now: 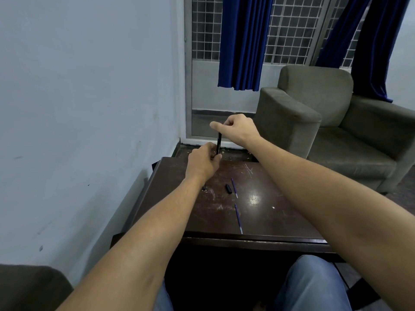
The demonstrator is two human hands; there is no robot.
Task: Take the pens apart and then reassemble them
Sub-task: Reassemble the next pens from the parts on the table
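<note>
The black pen barrel (219,145) stands nearly upright over the far edge of the counter (276,221). The left hand (203,163) grips its lower end and the right hand (238,129) pinches its top. Curled fingers hide both ends, so the tip cannot be made out. A small dark piece (204,188) on the counter is half covered by the left wrist and too hidden to identify. At the counter's middle lie a black cap (228,189) and a purple refill (234,188); a second refill (238,218) reaches toward its near edge. The counter is dark, scratched wood with a glare spot. Beyond it stand an olive armchair (325,122) and blue curtains (242,41) over a grilled window.
</note>
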